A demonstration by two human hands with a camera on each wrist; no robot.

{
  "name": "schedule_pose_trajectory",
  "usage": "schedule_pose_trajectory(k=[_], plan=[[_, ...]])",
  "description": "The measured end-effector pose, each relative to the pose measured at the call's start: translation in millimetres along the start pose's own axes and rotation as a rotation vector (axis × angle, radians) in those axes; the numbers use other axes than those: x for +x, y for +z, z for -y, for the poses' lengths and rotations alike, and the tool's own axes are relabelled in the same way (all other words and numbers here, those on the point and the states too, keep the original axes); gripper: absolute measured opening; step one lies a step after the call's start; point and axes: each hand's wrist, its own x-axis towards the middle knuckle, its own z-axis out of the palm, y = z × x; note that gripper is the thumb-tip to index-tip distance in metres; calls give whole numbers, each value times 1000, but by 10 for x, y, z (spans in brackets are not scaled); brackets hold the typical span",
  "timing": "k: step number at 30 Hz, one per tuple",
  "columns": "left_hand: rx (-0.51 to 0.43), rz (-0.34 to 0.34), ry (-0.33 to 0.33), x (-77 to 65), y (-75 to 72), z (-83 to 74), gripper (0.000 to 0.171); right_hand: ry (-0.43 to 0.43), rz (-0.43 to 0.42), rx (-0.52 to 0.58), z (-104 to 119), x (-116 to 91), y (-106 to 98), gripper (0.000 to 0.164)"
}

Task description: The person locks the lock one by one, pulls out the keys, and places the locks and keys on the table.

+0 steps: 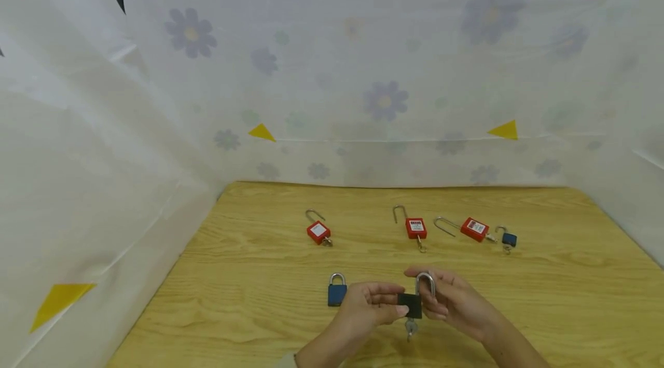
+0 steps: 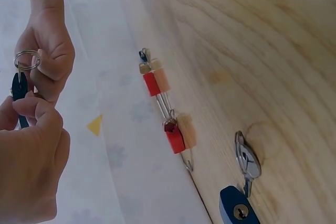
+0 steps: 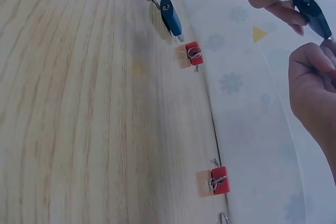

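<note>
The left hand (image 1: 355,310) comes in from below, its forearm slanting up to the right, with the thumb on the near face of the black lock (image 1: 412,302) and the fingers opposite; they are nearly closed, pinching its left side. The lock is upright in that pinch, its shackle (image 1: 426,274) swung out to the right and its keys (image 1: 411,329) hanging below the thumb tip. The right hand (image 1: 459,301) slants in from the lower right, its index finger reaching left behind the shackle and the lower fingers bent just beside it; I cannot tell whether they grip it. A blue lock (image 1: 336,295) is on the worktop (image 1: 244,304), just left of the left fingers. Beyond both hands' fingers lie three red locks (image 1: 417,229) and, to the right, a small blue lock (image 1: 510,240).
</note>
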Motion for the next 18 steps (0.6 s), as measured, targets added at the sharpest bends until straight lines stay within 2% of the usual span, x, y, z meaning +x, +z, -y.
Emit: schedule_pose_trajectory(k=[4,7,10,13,18], plan=[[9,0,-1,-13,-8,-6,28,-3,-6,-36,-4,-2,5,43],[23,-7,7,-29,-7,-18,27,-6,-48,-92,-10,12,21,43],[33,-17,20,-44,5,-25,28,-9,-152,-186,-22,31,66,40],[44,-23,34,-44,9,-13,28,-5,-300,-288,-44,59,138,34],[85,6,37,-27,-7,28,26,-22,-508,-411,-96,110,269,25]])
